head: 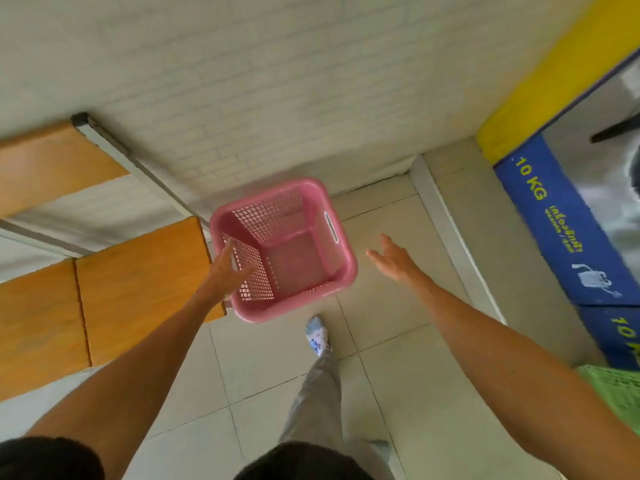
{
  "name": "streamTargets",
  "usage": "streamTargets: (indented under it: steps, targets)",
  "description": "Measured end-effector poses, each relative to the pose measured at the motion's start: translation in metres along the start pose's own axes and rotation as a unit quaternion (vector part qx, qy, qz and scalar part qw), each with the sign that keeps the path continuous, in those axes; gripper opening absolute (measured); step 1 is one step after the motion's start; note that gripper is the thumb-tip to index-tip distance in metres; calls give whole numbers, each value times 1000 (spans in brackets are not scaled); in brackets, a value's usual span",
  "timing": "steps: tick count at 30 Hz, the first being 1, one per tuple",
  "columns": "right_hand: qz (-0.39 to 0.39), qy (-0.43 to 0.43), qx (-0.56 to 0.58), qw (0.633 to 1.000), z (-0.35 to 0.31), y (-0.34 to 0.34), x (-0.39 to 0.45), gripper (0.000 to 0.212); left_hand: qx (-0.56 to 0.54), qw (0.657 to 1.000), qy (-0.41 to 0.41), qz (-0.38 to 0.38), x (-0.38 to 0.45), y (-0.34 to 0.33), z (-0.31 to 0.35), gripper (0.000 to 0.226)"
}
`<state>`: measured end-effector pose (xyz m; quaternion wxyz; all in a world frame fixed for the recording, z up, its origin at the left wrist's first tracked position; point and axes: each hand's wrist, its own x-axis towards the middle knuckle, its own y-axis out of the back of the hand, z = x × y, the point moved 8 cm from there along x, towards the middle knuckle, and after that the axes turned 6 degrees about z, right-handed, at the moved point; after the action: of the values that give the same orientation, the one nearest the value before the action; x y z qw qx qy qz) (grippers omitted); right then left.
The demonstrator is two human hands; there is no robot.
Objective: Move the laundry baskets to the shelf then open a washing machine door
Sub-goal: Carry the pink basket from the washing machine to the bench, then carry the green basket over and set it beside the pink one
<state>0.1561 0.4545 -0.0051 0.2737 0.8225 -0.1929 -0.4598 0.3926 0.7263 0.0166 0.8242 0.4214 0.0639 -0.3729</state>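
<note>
L hand (227, 271) at pink basket (322, 284); R hand (393, 259) open

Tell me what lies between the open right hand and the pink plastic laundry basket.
Nothing: in the head view only bare pale floor tile separates the right hand from the pink plastic laundry basket. The hand is open and not touching it.

Left hand (227, 271) covers the pink basket (298, 252) near-left rim; contact unclear. Green basket (620, 393) right of the pink basket is cut by the frame edge. Machine (602, 188) glass is blurred, cropped right. Small sticker print illegible.
</note>
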Motion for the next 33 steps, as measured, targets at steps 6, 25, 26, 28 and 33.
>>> streamTargets:
  steps: [6, 25, 26, 28, 33]
  targets:
    - [103, -67, 114, 986, 134, 75, -201, 65, 144, 975, -141, -95, -118, -50, 152, 63]
    - [345, -416, 269, 797, 623, 61, -691, 61, 200, 820, -433, -316, -476, -459, 489, 74]
    - [346, -422, 273, 792, 637, 60, -695, 61, 207, 810, -441, -325, -482, -479, 497, 75]
    - [342, -435, 291, 781, 664, 62, -697, 65, 214, 794, -453, -343, -490, -518, 513, 73]
    - [329, -459, 316, 763, 725, 90, -684, 64, 201, 778, -470, -366, -493, -598, 552, 60]
